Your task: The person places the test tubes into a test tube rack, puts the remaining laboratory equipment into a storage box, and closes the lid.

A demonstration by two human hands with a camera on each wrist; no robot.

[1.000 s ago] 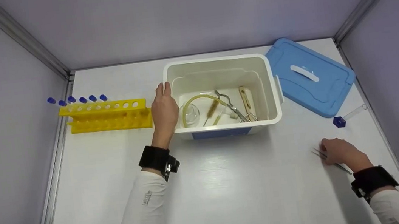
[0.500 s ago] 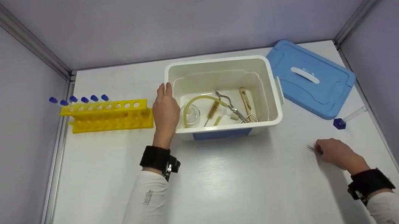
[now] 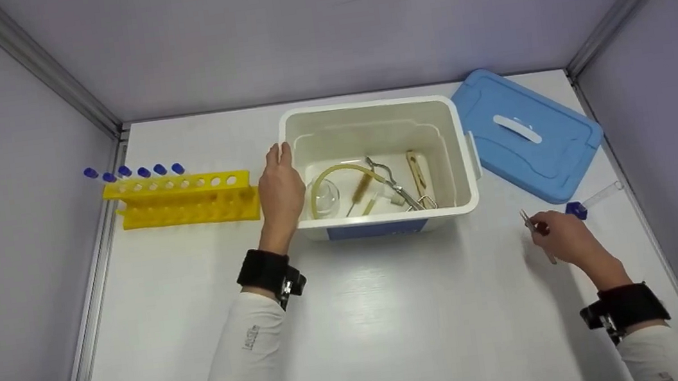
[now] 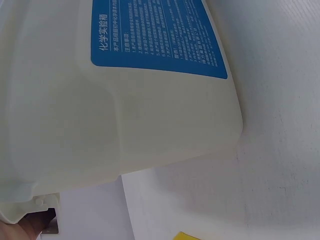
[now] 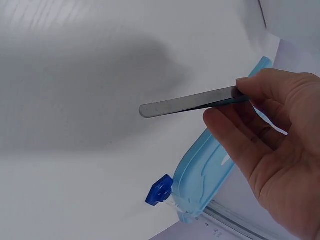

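Observation:
My right hand [image 3: 568, 240] pinches a pair of metal tweezers [image 5: 182, 103] between thumb and fingers. In the head view the tips of the tweezers point up toward the back and the rounded end hangs below the hand. At the middle of the table stands a white plastic storage box [image 3: 381, 217] with a blue label [image 4: 160, 37]. My left hand [image 3: 281, 191] holds the box's left side; in the left wrist view a fingertip [image 4: 30, 225] shows at the white side handle [image 4: 42, 201], the rest of that hand being out of that view.
Inside the box lie rubber tubing [image 3: 336, 168], a glass vessel [image 3: 327, 198], a brush [image 3: 362, 187], metal tongs [image 3: 400, 189] and a wooden clamp [image 3: 417, 171]. A blue lid [image 3: 526, 135] and a blue-based graduated cylinder [image 3: 601, 194] are right; a yellow rack [image 3: 193, 215] with capped tubes [image 3: 143, 172] is left.
My right hand has gripped the tweezers from the table, moved slightly left and back, and turned them so the tips point toward the back. The left hand stays at the box.

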